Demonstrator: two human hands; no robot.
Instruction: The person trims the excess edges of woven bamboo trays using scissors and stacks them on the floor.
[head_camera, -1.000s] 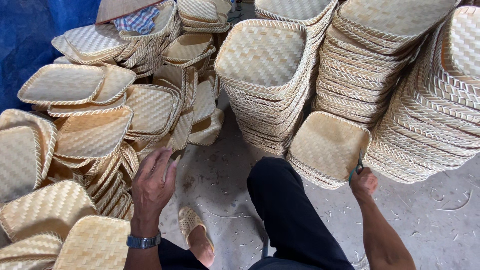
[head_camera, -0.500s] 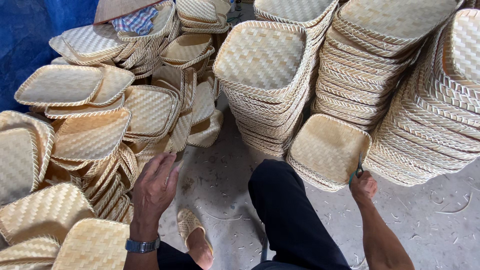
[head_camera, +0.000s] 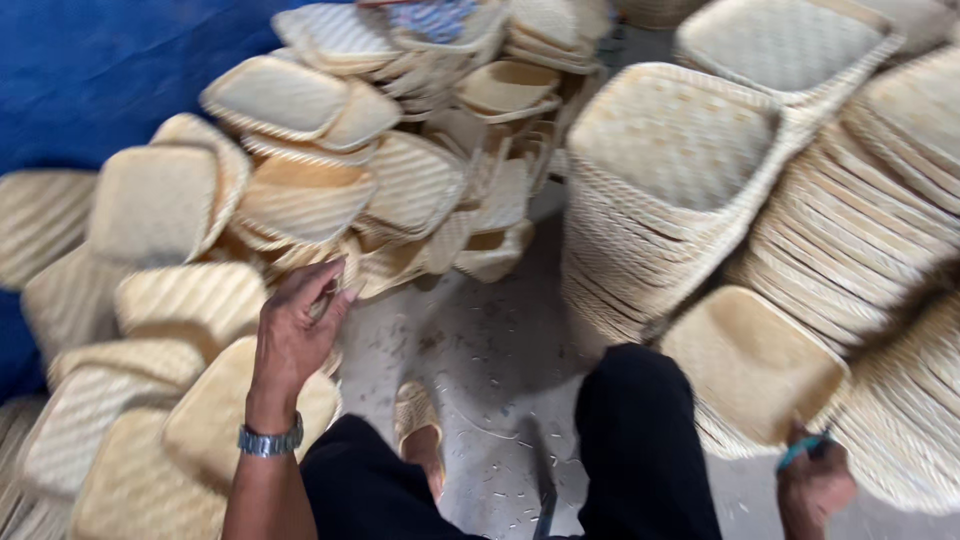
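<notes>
Head view: right hand (head_camera: 815, 485) edge-cropped, blurred

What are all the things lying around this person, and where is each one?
loose woven trays: many, pale straw, heaped at left against the tarp
stacked woven trays: several tall nested piles, pale straw, right
single tray: one, straw, leaning low against the right stacks
tarp: one, blue, upper left
floor: grey, littered with small scraps, centre
sandal: one, tan, bottom centre
small teal tool: one, in right hand
wristwatch: one, silver, left wrist
trousers: black
left hand: reaching at loose trays
right hand: gripping tool
</notes>
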